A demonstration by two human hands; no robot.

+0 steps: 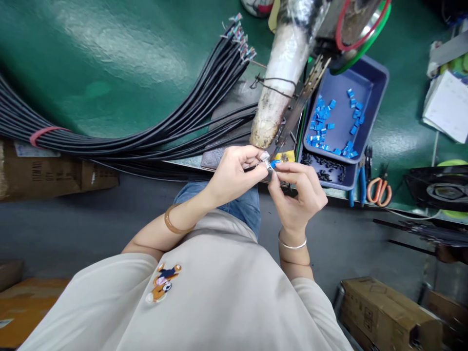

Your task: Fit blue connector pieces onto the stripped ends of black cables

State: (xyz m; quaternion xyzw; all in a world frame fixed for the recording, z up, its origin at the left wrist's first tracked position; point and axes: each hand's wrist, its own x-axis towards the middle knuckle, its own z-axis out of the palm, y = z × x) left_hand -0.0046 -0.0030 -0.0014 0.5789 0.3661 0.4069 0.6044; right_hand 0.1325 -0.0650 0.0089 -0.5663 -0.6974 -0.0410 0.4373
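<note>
In the head view my left hand pinches the end of a black cable, whose fine wires show between the fingertips. Opposite it, my right hand is closed on a small blue connector right at those wires. The fingertips of both hands nearly meet, and they hide how far the wires reach into the connector. A yellow piece lies just behind the fingers. Over the hands stands a machine with a white wrapped tube.
A thick bundle of black cables runs across the left of the green table. Right of the machine, a blue-grey tray holds several blue connectors, with small black parts in front. Blue-handled pliers and orange-handled scissors lie at the edge.
</note>
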